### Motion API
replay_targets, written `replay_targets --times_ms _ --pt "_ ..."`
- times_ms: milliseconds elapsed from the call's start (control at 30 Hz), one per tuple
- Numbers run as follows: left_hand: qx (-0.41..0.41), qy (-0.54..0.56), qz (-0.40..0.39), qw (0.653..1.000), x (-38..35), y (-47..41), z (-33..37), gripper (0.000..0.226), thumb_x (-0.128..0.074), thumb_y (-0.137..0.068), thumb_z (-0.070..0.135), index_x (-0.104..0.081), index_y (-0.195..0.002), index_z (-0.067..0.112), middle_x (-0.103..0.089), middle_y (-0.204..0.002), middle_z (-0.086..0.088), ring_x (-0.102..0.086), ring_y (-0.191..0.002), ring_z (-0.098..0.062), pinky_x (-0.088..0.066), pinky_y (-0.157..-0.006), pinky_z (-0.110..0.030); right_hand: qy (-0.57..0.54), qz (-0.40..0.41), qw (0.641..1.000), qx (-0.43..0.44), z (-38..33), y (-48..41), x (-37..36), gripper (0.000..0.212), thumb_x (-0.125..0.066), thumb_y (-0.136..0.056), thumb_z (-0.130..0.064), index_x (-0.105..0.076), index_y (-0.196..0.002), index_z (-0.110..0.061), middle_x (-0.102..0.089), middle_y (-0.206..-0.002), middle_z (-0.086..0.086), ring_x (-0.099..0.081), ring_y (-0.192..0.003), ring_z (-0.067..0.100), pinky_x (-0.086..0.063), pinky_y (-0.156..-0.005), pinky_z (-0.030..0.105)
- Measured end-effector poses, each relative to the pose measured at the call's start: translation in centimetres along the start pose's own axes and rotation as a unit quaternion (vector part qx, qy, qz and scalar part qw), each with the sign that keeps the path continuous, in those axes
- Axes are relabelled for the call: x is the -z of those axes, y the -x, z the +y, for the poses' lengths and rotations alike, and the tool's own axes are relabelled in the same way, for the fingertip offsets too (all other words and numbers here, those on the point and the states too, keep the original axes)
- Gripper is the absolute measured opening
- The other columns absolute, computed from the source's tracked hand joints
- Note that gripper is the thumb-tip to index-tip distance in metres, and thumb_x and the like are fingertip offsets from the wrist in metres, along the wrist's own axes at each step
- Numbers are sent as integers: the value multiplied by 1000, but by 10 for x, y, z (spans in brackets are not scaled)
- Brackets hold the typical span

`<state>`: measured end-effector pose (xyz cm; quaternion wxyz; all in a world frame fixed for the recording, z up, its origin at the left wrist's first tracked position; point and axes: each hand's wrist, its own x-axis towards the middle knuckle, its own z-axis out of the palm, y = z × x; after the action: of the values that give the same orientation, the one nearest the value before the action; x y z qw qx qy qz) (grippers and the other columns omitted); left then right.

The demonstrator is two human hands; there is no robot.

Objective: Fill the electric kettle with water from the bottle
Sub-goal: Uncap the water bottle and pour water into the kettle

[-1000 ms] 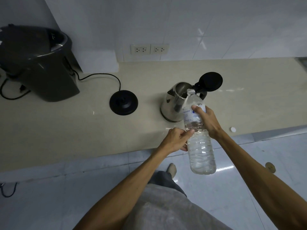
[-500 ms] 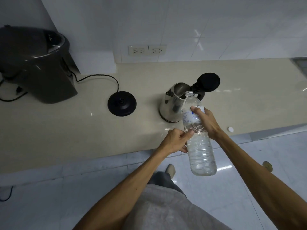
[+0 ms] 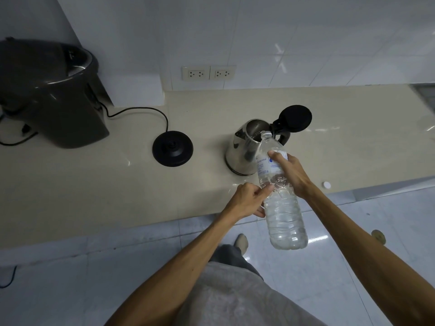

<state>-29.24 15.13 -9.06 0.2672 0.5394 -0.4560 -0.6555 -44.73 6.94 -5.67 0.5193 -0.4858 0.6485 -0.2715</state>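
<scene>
A clear plastic water bottle (image 3: 282,208) without its cap is tilted forward, its open mouth over the rim of the steel electric kettle (image 3: 242,147). The kettle stands on the beige counter (image 3: 94,184) with its black lid (image 3: 295,118) swung open to the right. My right hand (image 3: 289,172) grips the bottle around its label. My left hand (image 3: 249,198) holds the bottle's left side lower down with the fingertips. Water fills the lower part of the bottle.
The kettle's black round base (image 3: 172,148) lies to the left of the kettle, its cord running to a large dark appliance (image 3: 51,95) at far left. A white bottle cap (image 3: 326,184) rests near the counter's front edge. Wall sockets (image 3: 208,72) sit behind.
The bottle's mouth has shifted slightly further over the kettle's opening and tipped a little more. Both hands keep the same hold.
</scene>
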Motion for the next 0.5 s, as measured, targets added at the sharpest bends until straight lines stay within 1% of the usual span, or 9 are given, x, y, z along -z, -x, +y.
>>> replay_targets --times_ms 133,233,300,400,500 --pt "2 -1 -4 1000 0 -1 0 56 -60 -104 45 -70 -109 -10 -79 -100 -24 -81 -83 -40 -66 -80 -53 10 -3 1000 -4 -2 -1 0 59 -65 -81 -59 -65 -110 -7 -75 -89 13 -74 -75 29 -60 -69 39" --pt "5 -4 -5 1000 1 -1 2 57 -59 -105 45 -69 -110 -10 -79 -94 -20 -80 -84 -42 -66 -80 -53 10 -4 1000 -11 -3 -1 0 60 -64 -83 -58 -65 -112 -5 -75 -91 15 -73 -74 28 -57 -66 36" --pt "4 -6 -6 1000 1 0 4 57 -59 -105 45 -69 -110 -11 -77 -90 -18 -80 -84 -42 -66 -80 -53 10 -5 1000 -14 -3 -1 1 56 -64 -88 -54 -65 -112 -4 -75 -90 16 -73 -73 28 -57 -66 36" --pt "2 -8 -4 1000 1 1 5 57 -59 -105 45 -69 -110 -11 -78 -95 -23 -80 -83 -42 -67 -78 -52 11 -6 1000 -14 -4 0 1 47 -62 -93 -49 -66 -109 -5 -75 -89 15 -73 -73 29 -57 -68 36" --pt "0 -12 -7 1000 1 1 5 58 -58 -105 46 -69 -110 -11 -79 -95 -24 -80 -83 -41 -67 -77 -48 11 -4 1000 -13 -5 1 0 47 -62 -94 -49 -66 -109 -5 -75 -90 15 -73 -75 30 -58 -71 38"
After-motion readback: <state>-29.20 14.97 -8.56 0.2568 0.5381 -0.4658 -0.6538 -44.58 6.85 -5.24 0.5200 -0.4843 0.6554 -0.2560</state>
